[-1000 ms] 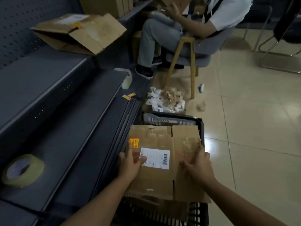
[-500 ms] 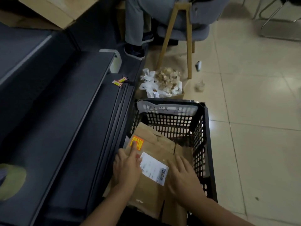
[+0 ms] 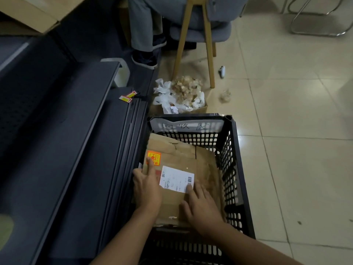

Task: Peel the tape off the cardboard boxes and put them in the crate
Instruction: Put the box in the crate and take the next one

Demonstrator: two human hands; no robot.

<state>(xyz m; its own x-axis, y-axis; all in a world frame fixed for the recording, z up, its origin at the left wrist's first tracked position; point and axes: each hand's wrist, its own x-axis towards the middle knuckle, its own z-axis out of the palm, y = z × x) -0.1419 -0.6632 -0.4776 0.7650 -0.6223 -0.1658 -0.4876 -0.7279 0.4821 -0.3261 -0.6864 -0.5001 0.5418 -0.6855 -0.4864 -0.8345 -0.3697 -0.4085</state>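
A flattened brown cardboard box [image 3: 183, 155] with a white shipping label and an orange sticker lies inside the black plastic crate [image 3: 234, 150] on the floor. My left hand [image 3: 147, 184] presses flat on the box's left side, its index finger reaching to the orange sticker. My right hand [image 3: 200, 203] presses flat on the box's near right part, fingertips at the label's lower corner. Both hands have straight fingers. More cardboard lies under the box.
Dark grey shelving [image 3: 66, 150] runs along the left, with a tape roll [image 3: 5, 230] at its near edge and another cardboard box [image 3: 32, 12] at the far end. A small carton of peeled tape scraps [image 3: 181, 96] stands beyond the crate. A seated person's leg [image 3: 143, 35] and wooden chair [image 3: 208, 44] are behind it.
The flattened box has gone from on top of the crate down inside it and now lies flatter. Both hands followed it down, pressing on it. My view tilted downward.
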